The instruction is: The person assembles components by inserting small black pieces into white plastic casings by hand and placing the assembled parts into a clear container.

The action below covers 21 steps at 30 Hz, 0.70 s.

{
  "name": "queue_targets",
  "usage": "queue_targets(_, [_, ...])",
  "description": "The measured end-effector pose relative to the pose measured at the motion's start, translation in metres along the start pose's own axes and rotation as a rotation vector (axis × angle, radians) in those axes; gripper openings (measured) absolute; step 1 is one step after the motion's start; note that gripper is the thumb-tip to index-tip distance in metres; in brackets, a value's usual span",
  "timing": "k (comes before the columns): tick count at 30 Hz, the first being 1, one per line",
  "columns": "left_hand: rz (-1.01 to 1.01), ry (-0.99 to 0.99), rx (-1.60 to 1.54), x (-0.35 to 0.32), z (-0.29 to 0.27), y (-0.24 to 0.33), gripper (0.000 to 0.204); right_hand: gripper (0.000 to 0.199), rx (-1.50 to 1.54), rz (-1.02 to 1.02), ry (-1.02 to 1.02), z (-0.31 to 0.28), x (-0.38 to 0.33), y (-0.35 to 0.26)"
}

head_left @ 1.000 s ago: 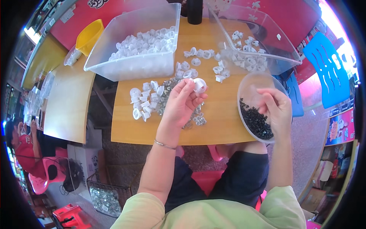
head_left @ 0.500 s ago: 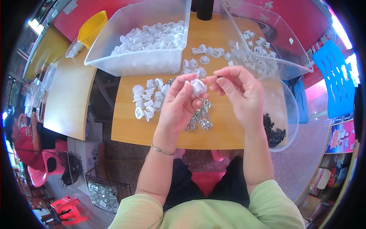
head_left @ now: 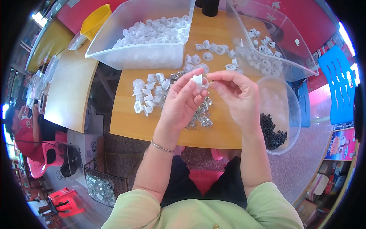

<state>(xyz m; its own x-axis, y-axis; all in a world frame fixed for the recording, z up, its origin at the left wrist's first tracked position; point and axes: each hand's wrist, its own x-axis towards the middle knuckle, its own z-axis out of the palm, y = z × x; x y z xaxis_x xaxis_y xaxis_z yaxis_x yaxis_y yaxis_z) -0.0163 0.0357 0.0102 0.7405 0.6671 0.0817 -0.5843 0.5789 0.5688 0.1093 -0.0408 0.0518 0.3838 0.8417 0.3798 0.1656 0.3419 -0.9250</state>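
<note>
Over the middle of the wooden table (head_left: 126, 122), my left hand (head_left: 182, 95) pinches a small white plastic fitting (head_left: 198, 79) with a flanged rim. My right hand (head_left: 238, 95) is closed at thumb and forefinger on a tiny dark piece (head_left: 213, 81), held right beside the fitting; whether they touch I cannot tell. Below the hands lies a pile of small shiny metal parts (head_left: 206, 121), partly hidden by my left hand. More white fittings (head_left: 148, 93) are heaped left of it. Small black parts (head_left: 272, 131) lie in a clear round tub (head_left: 293, 126) to my right.
A large clear bin (head_left: 133, 57) of white pieces stands at the back left, another clear bin (head_left: 289, 63) at the back right. A yellow basin (head_left: 95, 22) sits on the side table (head_left: 70, 91). Another person (head_left: 26, 129) sits at far left. A wicker basket (head_left: 118, 183) stands below.
My right hand has brought the dark piece slightly left and down, closer to the fitting. The fitting has turned in my left hand. The whole view has shifted a little.
</note>
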Motion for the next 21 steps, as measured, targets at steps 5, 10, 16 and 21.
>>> queue_targets(5, [-0.016, 0.069, -0.012, 0.001, 0.004, 0.0, 0.035, 0.015, 0.064, 0.013, -0.012, -0.002, 0.0, -0.002])
queue_targets(10, [-0.015, -0.091, -0.083, 0.002, -0.006, 0.0, 0.033, 0.013, 0.093, 0.028, -0.02, -0.002, -0.001, -0.007])
queue_targets(16, [-0.054, 0.028, -0.01, -0.002, 0.006, 0.003, 0.032, 0.012, 0.079, 0.01, -0.055, -0.006, -0.001, -0.007])
queue_targets(21, [-0.067, -0.135, -0.115, -0.002, -0.002, 0.003, 0.031, 0.013, 0.124, 0.056, -0.066, -0.007, 0.0, -0.011])
